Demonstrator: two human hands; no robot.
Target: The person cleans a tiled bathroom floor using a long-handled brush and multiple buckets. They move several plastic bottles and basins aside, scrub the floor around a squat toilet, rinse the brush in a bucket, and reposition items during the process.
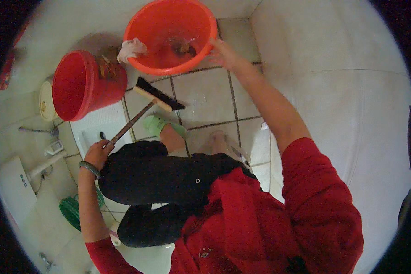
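Observation:
My left hand [98,154], with a bangle at its wrist, is closed round the wooden handle of a broom [133,123]. The black-bristled broom head [160,98] lies low over the floor tiles. At the upper middle, my right hand [223,54] touches the right rim of a large orange plastic basin [171,70]; how firmly the fingers hold it cannot be told. The basin is tilted, its opening facing me, with something dark and blurred inside. A pale cloth [132,50] hangs over its left rim.
A red bucket [89,85] leans left of the basin, by a white squat-toilet pan [104,118]. A cream lid or basin [47,100] stands behind it. A green plastic item [70,210] is at lower left. A pale wall [328,85] rises on the right.

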